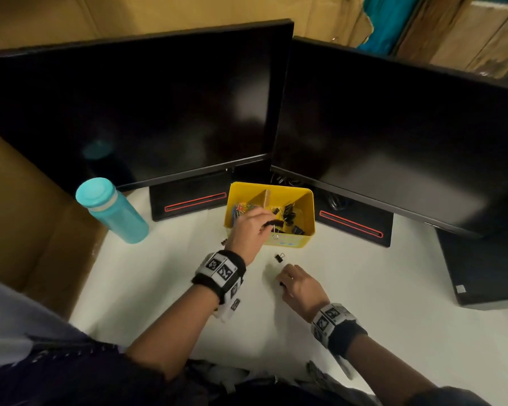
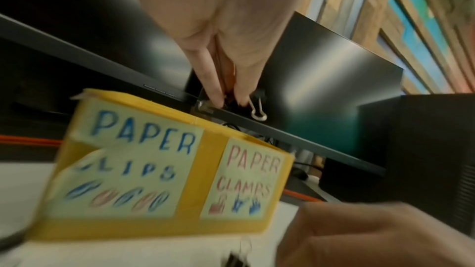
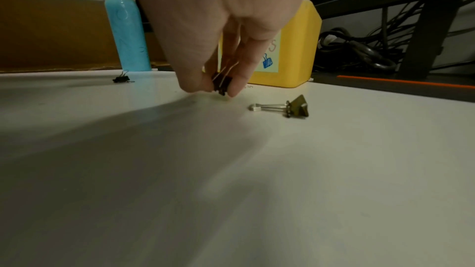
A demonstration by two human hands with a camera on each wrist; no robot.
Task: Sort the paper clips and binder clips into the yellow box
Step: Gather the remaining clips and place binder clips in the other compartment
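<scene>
The yellow box (image 1: 309,227) stands between two monitor bases, labelled "PAPER CLIPS" and "PAPER CLAMPS" on its front (image 2: 195,172). Coloured paper clips (image 1: 239,208) lie in its left compartment and black binder clips (image 1: 291,218) in its right one. My left hand (image 1: 266,226) hovers over the box's front edge and pinches a black binder clip (image 2: 257,109) by thumb and finger. My right hand (image 3: 218,88) is down at the white table (image 1: 173,273) and pinches another binder clip (image 3: 221,84). Loose binder clips lie beside it (image 3: 296,107) and left of the box (image 3: 120,78).
A teal bottle (image 1: 115,212) stands at the left, next to a cardboard panel (image 1: 21,218). Two dark monitors (image 1: 147,109) rise behind the box, with cables (image 3: 359,50) under the right one. A black case (image 1: 487,271) sits at the right.
</scene>
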